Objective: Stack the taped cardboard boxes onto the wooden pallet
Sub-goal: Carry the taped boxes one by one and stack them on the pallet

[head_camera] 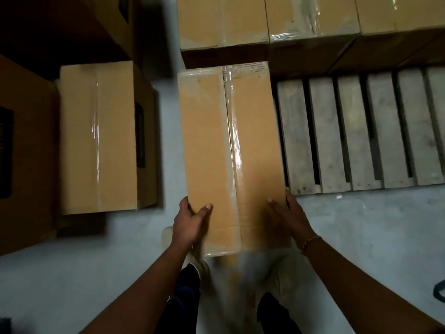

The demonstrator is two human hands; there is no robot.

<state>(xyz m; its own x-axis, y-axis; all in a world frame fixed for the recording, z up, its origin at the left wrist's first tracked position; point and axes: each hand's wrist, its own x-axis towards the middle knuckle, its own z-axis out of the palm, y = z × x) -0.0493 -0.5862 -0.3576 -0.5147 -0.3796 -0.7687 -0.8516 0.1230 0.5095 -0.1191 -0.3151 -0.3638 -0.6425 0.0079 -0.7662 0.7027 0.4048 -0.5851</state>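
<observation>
Gripping a long, glossy-taped cardboard box, both hands' fingers clamp its near corners; slatted wooden pallet beside.

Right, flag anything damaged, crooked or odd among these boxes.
Nothing serious. The held box, gripped by the left hand and right hand, has wrinkled tape at its far end. A stacked box on the pallet also shows crumpled tape.

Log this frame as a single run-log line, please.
phase: carrying | left hand: gripping long taped cardboard box | right hand: gripping same box | grey slatted wooden pallet: near slats bare, boxes at far edge
</observation>
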